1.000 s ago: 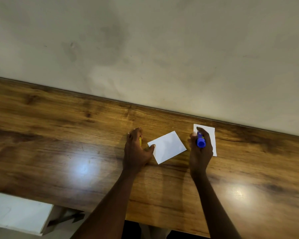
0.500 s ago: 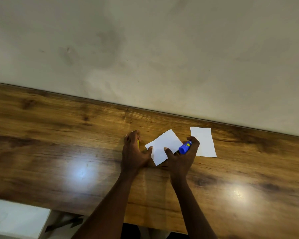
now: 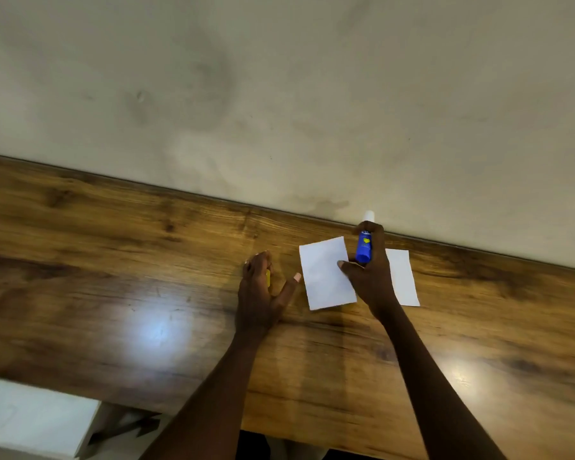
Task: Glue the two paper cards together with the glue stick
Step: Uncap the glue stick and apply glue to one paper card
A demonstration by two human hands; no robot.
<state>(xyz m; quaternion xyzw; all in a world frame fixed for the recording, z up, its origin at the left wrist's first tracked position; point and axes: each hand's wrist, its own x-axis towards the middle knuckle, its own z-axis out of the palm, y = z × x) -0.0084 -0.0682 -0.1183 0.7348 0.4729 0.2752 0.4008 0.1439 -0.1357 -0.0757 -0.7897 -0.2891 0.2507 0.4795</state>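
Two white paper cards lie on the wooden table (image 3: 113, 260). The left card (image 3: 324, 277) sits between my hands, roughly upright. The right card (image 3: 404, 280) lies partly hidden behind my right hand (image 3: 370, 277). That hand grips a blue glue stick (image 3: 364, 248), its white glue end pointing away toward the wall, and its thumb presses on the left card's right edge. My left hand (image 3: 259, 293) rests on the table left of that card, fingers curled over a small yellow cap (image 3: 268, 277), thumb stretched toward the card's edge without touching it.
A pale wall (image 3: 279, 94) rises directly behind the table's far edge. The table's near edge runs along the bottom, with a white box-like object (image 3: 30, 423) below it at the lower left.
My right hand carried the glue stick from over the right card to the left card and turned it upright. The left card rotated from tilted to nearly upright. The left hand stayed put.
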